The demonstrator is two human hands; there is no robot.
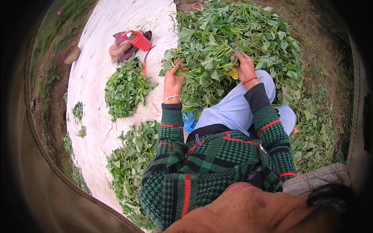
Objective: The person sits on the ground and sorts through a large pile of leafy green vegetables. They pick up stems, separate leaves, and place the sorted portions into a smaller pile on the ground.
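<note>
My left hand (174,77), a silver bracelet at its wrist, has its thumb and fingers closed on a green leafy stem (191,70). Opposite it, my right hand (244,65), with a red bead bracelet, pinches the stems of a small bunch of leafy vines (220,56). Both hands are over the near side of a large heap of leafy vines (271,38), which look like sweet potato vines. My fingertips look dark and soiled. Leaves partly hide what lies between the fingers. A yellow leaf (233,74) shows just beside my right hand.
On the white ground sheet (90,64) sit a smaller leaf pile (125,90) and another pile (131,157). A red bottle (140,41) rests on bundled cloth (119,49), near an orange-handled sickle (144,69). Blue plastic (190,121) lies by my leg. A woven basket (72,55) stands at the sheet's edge.
</note>
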